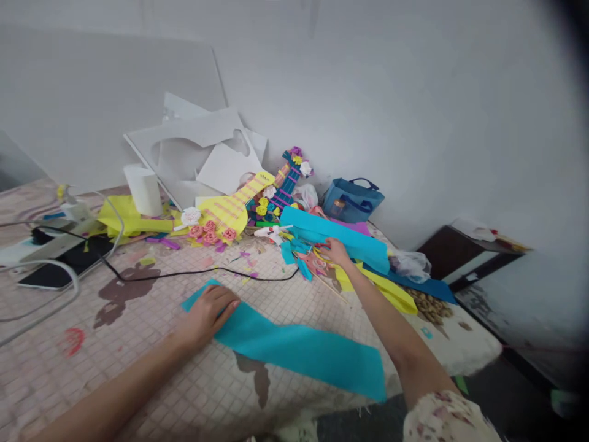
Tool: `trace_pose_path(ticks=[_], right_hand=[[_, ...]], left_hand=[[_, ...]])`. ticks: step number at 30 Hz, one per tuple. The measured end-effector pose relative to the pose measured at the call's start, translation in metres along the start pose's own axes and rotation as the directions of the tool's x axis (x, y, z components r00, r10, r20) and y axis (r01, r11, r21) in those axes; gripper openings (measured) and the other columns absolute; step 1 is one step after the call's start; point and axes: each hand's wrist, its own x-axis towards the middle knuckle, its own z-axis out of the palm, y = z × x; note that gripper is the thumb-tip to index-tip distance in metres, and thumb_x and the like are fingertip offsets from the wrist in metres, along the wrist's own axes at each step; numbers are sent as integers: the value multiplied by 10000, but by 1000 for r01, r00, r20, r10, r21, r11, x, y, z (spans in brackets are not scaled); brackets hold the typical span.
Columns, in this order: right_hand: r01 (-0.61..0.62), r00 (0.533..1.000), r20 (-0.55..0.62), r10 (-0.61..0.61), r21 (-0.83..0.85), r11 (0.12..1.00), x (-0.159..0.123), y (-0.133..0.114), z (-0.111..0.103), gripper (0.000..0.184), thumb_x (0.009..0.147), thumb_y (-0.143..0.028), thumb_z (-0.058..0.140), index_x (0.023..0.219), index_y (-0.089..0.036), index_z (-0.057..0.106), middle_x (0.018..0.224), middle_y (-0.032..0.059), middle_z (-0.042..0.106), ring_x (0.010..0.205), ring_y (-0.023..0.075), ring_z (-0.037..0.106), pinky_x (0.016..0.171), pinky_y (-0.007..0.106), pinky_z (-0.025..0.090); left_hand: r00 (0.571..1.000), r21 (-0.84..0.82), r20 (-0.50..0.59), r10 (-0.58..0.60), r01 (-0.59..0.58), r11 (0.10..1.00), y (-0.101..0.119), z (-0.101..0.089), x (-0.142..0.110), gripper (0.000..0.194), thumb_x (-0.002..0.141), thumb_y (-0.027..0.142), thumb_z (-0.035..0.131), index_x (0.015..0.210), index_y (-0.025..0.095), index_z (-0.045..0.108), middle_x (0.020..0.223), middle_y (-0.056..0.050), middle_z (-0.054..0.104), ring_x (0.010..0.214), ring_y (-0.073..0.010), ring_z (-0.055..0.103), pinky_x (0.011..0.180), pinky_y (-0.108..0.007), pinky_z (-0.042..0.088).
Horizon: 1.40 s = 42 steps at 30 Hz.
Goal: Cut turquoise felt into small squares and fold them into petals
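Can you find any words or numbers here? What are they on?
No words or numbers can be read.
Yellow guitar: tiny dark marks at its top, too small to tell if they are letters.
Blue bag: a blurred patch, no letters readable.
Table: a red mark, no letter I can make out.

Red item (318,245) at right fingers (327,251), blurred

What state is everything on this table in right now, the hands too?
left hand: resting on the turquoise strip
turquoise strip: laid out, slightly wavy
right hand: reaching into the craft scraps; its grip is unclear
yellow guitar shape: decorated with pink flowers
white roll: standing upright
white boards: cut, leaning in a pile
black cable: trailing across the table
plastic bag: crumpled
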Motion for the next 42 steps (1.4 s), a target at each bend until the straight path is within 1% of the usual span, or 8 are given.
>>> trace_pose_path(ticks=[7,12,16,20,26,31,35,42], right_hand=[[139,971,162,-177,220,966,-72,-30,-26,242,873,-352,463,964,-159,577,922,80,665,810,178,629,683,278,481],[254,772,491,-404,344,904,-149,-45,-17,180,776,-294,596,913,-176,593,832,35,636,725,152,592,634,256,454],[259,817,459,-350,252,933,-178,-45,-3,194,722,-164,593,910,-173,544,817,24,576,732,145,539,638,251,410],[159,813,504,-293,291,943,-179,-47,-6,114,847,-286,497,824,-177,522,721,3,549,668,138,506,596,246,368],[243,659,601,-453,399,884,-183,-50,-20,292,794,-448,594,753,-173,505,714,-18,476,670,131,444,587,239,314],[115,659,601,-452,514,850,-177,-52,-10,333,782,-463,609,710,-174,460,669,-39,408,639,114,408,563,227,302],[-24,697,546,-465,666,746,-156,-65,10,350,761,-474,634,723,-175,456,682,-37,424,633,105,430,556,220,335],[-277,662,600,-449,753,597,-136,-91,41,671,720,-443,691,1251,-230,339,810,-7,585,644,130,550,553,237,437]], left_hand=[[934,39,-238,-266,283,958,-35,-4,-1,272,885,365,427,937,159,596,899,-91,636,865,-223,596,770,-340,462],[860,100,-191,-473,496,862,-56,-11,-9,376,802,437,475,999,135,583,936,-112,604,793,-224,599,708,-331,472],[843,96,-105,-528,537,838,-57,-12,-12,415,772,479,507,998,139,580,841,-83,622,742,-215,589,650,-311,448],[835,95,-57,-548,551,829,-53,-14,-11,248,731,393,528,815,173,606,721,-46,624,689,-205,581,597,-291,411],[800,-21,-100,-592,593,805,-59,-26,-8,241,713,404,506,717,180,593,690,-39,621,648,-186,575,594,-279,417],[783,-157,-152,-603,583,797,-79,-56,19,259,698,430,536,738,178,582,686,-37,629,638,-181,585,576,-265,431],[774,-36,-278,-570,584,811,-96,-82,64,219,716,393,555,749,181,597,730,-40,646,655,-175,587,593,-258,425],[786,115,-309,-536,590,799,-131,-102,105,173,749,296,553,812,150,622,849,-85,672,771,-191,595,697,-267,432]])
